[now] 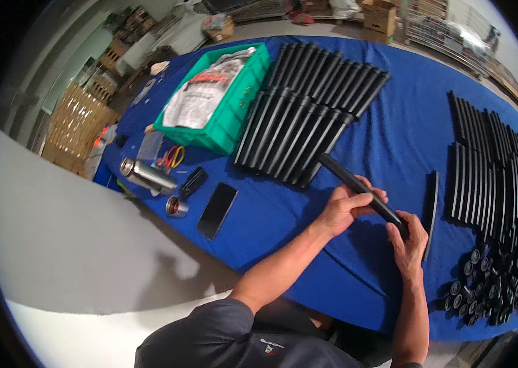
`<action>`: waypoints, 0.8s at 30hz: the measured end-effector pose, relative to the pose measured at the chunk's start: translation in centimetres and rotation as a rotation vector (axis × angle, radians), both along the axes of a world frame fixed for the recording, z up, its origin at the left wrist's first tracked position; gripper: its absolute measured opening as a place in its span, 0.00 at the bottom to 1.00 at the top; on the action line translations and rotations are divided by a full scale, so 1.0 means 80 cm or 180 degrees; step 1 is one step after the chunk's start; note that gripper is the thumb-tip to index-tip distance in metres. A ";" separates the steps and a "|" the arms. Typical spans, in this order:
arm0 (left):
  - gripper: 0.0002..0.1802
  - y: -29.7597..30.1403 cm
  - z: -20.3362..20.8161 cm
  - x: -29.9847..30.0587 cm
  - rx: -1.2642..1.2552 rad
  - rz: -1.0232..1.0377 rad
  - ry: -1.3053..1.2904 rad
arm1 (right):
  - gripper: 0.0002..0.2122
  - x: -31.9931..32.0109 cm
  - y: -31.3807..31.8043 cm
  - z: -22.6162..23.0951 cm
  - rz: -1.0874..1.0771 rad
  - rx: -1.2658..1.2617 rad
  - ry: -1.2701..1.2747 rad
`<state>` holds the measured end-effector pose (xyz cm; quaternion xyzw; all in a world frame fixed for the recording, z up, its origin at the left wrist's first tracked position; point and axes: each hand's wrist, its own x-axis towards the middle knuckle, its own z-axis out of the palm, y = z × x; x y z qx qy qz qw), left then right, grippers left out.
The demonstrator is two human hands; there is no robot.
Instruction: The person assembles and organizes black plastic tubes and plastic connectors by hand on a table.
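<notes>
Both my hands hold one long black tube [340, 172] aslant above the blue-covered table. My left hand [346, 207] is closed round its middle, thumb on top. At its near right end, my right hand [410, 239] is closed with fingers and thumb around the tube, hiding that end. The tube's far end overlaps the edge of a bundle of black tubes [289, 132] laid in two rows. A single thin black strip or tube [432, 214] lies just right of my right hand. Farther right are rows of slim black bars [473, 184] and a heap of small black round-ended fittings [486, 285].
A green crate [234, 122] with printed white sacking stands at the far left. Near it lie a steel flask [148, 176], a metal cup [177, 207], a dark phone [217, 210], a black object [193, 183] and yellow-and-red handles [175, 156]. The blue cloth [394, 141] shows folds.
</notes>
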<state>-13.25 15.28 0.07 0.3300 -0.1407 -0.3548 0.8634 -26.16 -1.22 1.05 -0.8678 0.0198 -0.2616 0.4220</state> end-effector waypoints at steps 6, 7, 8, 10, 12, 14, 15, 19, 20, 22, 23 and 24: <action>0.11 -0.003 -0.006 -0.003 0.0069 -0.0067 0.0059 | 0.13 -0.007 -0.004 0.017 0.0170 0.2957 0.1346; 0.11 -0.004 -0.007 -0.003 0.0082 -0.0019 0.0098 | 0.14 -0.006 -0.001 0.013 0.0090 0.2160 0.1005; 0.11 -0.003 -0.006 -0.003 0.0083 -0.0072 0.0089 | 0.14 -0.006 0.000 0.010 0.0017 0.1363 0.0681; 0.11 -0.001 -0.006 -0.003 0.0069 -0.0014 0.0108 | 0.16 -0.001 -0.005 0.012 0.0055 -0.0222 -0.0177; 0.11 0.000 -0.005 -0.004 0.0083 -0.0049 0.0070 | 0.16 -0.008 0.003 0.026 0.0070 0.1563 0.1134; 0.11 0.001 -0.005 -0.002 0.0039 -0.0095 0.0064 | 0.16 -0.008 -0.007 0.027 0.0204 0.2536 0.1431; 0.11 0.001 -0.006 -0.001 0.0049 -0.0104 0.0037 | 0.16 -0.008 -0.011 0.026 0.0405 0.3504 0.1720; 0.12 -0.005 -0.006 -0.002 -0.0035 -0.0081 0.0058 | 0.15 -0.008 -0.004 0.011 0.0072 0.1349 0.0660; 0.12 -0.005 -0.006 -0.001 -0.0038 -0.0110 0.0061 | 0.15 -0.008 -0.005 0.009 0.0043 0.1349 0.0656; 0.13 -0.001 -0.009 0.000 0.0095 -0.0068 0.0204 | 0.16 -0.006 -0.002 0.007 -0.0025 -0.0341 -0.0275; 0.13 0.000 -0.012 0.002 0.0097 -0.0084 0.0205 | 0.17 -0.006 -0.002 0.006 0.0011 -0.0448 -0.0251; 0.13 0.003 -0.013 0.004 0.0031 -0.0096 0.0140 | 0.17 -0.007 -0.001 0.009 0.0001 -0.0452 -0.0253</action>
